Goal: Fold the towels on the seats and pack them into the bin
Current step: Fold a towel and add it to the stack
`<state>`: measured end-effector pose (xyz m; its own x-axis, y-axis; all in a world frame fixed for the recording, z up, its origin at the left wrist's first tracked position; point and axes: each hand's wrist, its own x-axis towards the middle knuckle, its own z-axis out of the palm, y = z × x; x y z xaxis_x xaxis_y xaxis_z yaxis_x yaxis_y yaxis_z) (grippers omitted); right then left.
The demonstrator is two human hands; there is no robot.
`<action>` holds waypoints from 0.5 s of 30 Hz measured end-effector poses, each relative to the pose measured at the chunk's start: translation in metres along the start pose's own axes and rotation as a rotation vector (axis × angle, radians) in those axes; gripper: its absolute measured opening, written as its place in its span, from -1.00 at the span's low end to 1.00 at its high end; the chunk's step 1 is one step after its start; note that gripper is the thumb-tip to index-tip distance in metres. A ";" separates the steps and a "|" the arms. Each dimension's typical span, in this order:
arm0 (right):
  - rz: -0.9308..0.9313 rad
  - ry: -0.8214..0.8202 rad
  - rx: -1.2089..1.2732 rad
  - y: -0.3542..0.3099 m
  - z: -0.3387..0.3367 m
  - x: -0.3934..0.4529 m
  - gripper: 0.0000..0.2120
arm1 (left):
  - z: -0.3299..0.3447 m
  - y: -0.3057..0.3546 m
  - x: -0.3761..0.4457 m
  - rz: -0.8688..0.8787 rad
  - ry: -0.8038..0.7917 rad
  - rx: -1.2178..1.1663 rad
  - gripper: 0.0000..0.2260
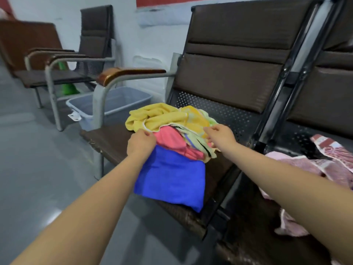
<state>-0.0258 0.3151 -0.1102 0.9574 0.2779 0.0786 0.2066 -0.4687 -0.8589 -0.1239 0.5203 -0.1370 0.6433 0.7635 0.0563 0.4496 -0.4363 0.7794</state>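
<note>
Head view: both hands reach into a heap of towels on a seat. Left hand [141, 142] pinches the yellow towel [152, 116] edge; right hand [221, 135] pinches a striped towel [200, 145] (probably separating one). Grey bin [116, 104] waits on the floor beside the armrest.

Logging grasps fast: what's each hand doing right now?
Left hand: pinching the yellow towel's edge.
Right hand: fingers curled at the towel pile; cannot tell whether it grips.
</note>
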 end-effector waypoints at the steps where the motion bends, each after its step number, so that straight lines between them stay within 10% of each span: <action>1: -0.057 0.019 -0.077 -0.009 0.005 0.013 -0.76 | 0.005 -0.001 0.006 -0.048 -0.003 -0.088 -0.66; 8: -0.302 -0.112 -0.498 -0.045 0.070 0.092 -0.36 | 0.047 -0.008 0.007 -0.008 0.024 0.017 -0.65; 12: -0.195 -0.199 -0.613 -0.031 0.080 0.104 -0.73 | 0.051 -0.008 0.011 -0.030 0.066 -0.016 -0.60; 15: -0.204 -0.167 -0.382 -0.031 0.070 0.101 -0.59 | 0.048 -0.004 0.013 -0.051 0.037 -0.115 -0.51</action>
<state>0.0502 0.4161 -0.1108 0.8504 0.5128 0.1173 0.4768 -0.6572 -0.5837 -0.0875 0.5089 -0.1699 0.5969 0.8015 0.0361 0.4059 -0.3404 0.8481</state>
